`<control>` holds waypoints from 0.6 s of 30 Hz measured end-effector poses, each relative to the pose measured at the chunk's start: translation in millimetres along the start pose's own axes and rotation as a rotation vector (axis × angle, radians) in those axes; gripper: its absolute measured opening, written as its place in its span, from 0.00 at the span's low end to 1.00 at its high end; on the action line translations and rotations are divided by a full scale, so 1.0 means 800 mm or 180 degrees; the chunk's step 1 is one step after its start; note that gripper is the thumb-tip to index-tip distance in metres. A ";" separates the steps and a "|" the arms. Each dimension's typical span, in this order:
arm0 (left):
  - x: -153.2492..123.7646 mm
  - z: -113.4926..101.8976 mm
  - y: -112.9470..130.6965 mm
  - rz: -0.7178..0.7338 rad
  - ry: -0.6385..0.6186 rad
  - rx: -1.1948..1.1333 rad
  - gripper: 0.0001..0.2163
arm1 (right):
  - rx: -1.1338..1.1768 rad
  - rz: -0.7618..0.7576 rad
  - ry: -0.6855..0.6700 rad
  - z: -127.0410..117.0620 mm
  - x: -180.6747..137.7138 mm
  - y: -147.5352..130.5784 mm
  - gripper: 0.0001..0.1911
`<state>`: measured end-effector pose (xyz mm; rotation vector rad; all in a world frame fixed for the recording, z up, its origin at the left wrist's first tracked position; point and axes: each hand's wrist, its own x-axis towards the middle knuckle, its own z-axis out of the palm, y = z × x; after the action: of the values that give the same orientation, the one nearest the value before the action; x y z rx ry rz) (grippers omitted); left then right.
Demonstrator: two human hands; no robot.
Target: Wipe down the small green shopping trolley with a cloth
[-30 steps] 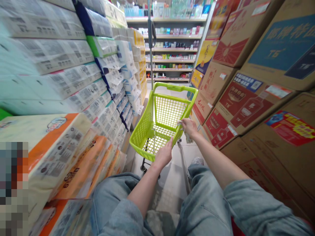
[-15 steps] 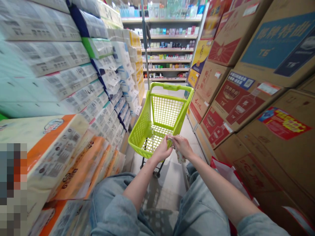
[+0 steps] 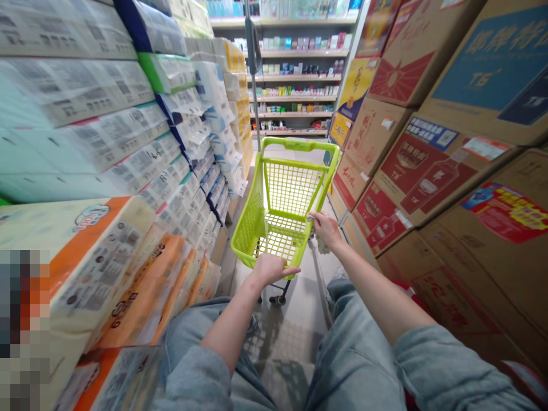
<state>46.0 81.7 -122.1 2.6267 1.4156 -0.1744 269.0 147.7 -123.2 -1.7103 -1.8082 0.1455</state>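
Lime-green cart [image 3: 286,188] is seen standing on the tiled floor [image 3: 299,302] of a narrow aisle, near its middle and just ahead of the person's knees, which are covered by grey-blue trousers. The left side of the aisle is walled by stacked tissue packs [image 3: 98,131], and the right side by cardboard cartons [image 3: 428,171] printed in red and blue. The far end is closed off by stocked shelves [image 3: 295,74], in front of which a thin metal pole [image 3: 252,85] is seen rising behind the cart. The cart's mesh basket is shown tilted, with its handle at the far end. The near rim of the basket is gripped by the left hand [image 3: 269,268], the fingers curled over its edge. The right edge of the basket is touched by the right hand [image 3: 327,228], which is closed around a small whitish cloth [image 3: 322,246]; the cloth is seen hanging just below the palm. One dark wheel [image 3: 279,299] is visible beneath the near rim.
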 end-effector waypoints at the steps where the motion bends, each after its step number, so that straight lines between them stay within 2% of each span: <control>1: 0.002 0.001 0.004 -0.0006 0.0045 -0.0014 0.38 | 0.0050 -0.0072 0.0013 0.002 -0.010 -0.001 0.16; 5: 0.006 0.008 0.019 -0.0062 0.0192 -0.0085 0.39 | 0.0394 -0.0366 -0.0038 0.004 -0.063 -0.011 0.17; 11: 0.010 0.006 0.027 -0.0049 0.0221 -0.0219 0.37 | 0.1308 -0.0427 -0.0207 0.000 -0.126 -0.022 0.16; 15: 0.005 -0.004 0.002 0.0238 0.0187 -0.0500 0.31 | 0.1906 0.0024 -0.0223 -0.007 -0.131 -0.015 0.14; 18: -0.003 -0.007 -0.020 -0.0135 0.0178 -0.0166 0.31 | 0.2368 0.0679 -0.0008 -0.007 -0.121 -0.007 0.16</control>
<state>31.8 89.4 -117.6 2.5804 1.4736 -0.0685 262.7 55.3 -151.5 -1.3353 -1.3146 0.8007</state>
